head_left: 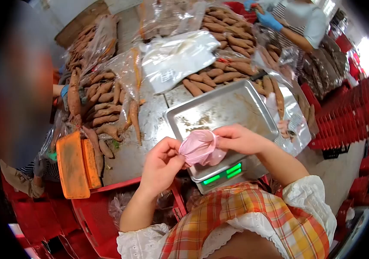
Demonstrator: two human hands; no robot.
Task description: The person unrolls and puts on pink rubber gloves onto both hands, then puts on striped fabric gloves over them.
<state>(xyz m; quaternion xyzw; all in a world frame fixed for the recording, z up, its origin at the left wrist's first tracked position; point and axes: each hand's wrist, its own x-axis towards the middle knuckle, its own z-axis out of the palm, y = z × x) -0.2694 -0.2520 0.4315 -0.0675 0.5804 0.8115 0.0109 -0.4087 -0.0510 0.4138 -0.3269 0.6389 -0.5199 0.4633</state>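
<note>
My left hand (164,163) pinches one side of a crumpled pink cloth or bag (200,147), thumb and fingers pressed together. Gripping its other side near the top is my right hand (237,140). The pink thing is bunched between both hands, above the front edge of a metal tray (219,108). The tray rests on a scale whose green display (222,174) is lit below my hands. Dirt smudges mark the tray's bottom. Whether anything is inside the pink thing cannot be seen.
Sweet potatoes (104,108) lie left and behind the tray, some in clear plastic. A white plastic bag (178,58) lies behind it. Orange blocks (73,166) stand at the table's left front. Red crates (344,112) stack right. A gloved co-worker (268,19) is at upper right, another person at left.
</note>
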